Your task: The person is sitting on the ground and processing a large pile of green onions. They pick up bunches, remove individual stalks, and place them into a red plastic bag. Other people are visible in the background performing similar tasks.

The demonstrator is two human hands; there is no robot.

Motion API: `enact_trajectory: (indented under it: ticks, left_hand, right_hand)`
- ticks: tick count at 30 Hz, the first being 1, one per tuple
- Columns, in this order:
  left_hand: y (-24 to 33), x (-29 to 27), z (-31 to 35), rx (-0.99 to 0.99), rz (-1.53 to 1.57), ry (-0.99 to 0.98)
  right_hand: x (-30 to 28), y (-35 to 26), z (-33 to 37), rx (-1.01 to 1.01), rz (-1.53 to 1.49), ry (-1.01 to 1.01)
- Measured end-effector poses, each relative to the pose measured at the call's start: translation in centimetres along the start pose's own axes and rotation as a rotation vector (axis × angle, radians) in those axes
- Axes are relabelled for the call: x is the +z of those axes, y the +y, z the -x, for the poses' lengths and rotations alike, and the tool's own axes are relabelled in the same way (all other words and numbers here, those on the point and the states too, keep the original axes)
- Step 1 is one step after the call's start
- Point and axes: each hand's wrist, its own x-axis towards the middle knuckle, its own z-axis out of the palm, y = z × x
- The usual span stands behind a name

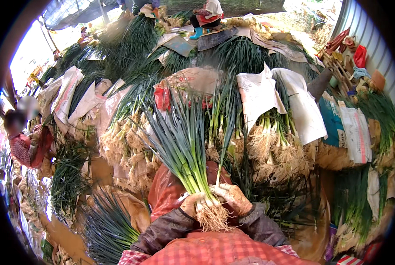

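Observation:
My gloved left hand (192,204) is wrapped round the white lower stems of a bunch of green onions (186,154). The long green leaves fan up and away from me, and the pale roots hang toward my lap. Beside it my gloved right hand (233,198) is closed round the base of a single green onion stalk (222,163), which stands upright at the bunch's right side. Both gloves look soiled, and the fingers partly hide the stems. A red checked apron (224,249) covers my front below the hands.
Ahead lie heaps of green onions (275,150) with roots facing me, partly covered by white sacks (258,95). More green onions (107,225) lie at my lower left. A person (27,143) sits at the left; another person (208,17) is at the far side. A corrugated wall (374,44) stands at right.

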Motion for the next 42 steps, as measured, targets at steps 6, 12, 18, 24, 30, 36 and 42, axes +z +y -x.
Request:
enact_trajectory:
  ticks: [6,12,18,24,30,36,42]
  left_hand:
    - [0.2,0.9,-0.3,0.02,-0.149,-0.014]
    - [0.1,0.7,-0.2,0.003,-0.162,0.062]
    - [-0.6,-0.8,0.5,0.001,0.106,0.035]
    - [-1.3,0.4,0.3,-0.119,-0.132,0.031]
    - [-0.1,1.4,1.0,-0.091,-0.115,0.098]
    - [-1.0,-1.7,0.3,-0.039,-0.008,-0.054]
    - [-0.7,-2.8,-0.6,-0.072,0.02,-0.054]
  right_hand:
    - [-0.8,1.7,-4.5,0.737,-0.758,0.34]
    - [0.2,1.7,-3.0,0.308,0.303,0.165]
    - [-3.9,-3.0,3.4,0.771,-0.444,0.508]
    - [-1.6,-0.6,-0.5,0.743,-0.087,0.291]
    - [2.3,5.4,-1.8,0.183,0.342,0.008]
    - [1.8,3.1,-6.6,0.69,-0.094,-0.058]
    - [0.8,4.0,-11.9,0.637,-0.006,0.378]
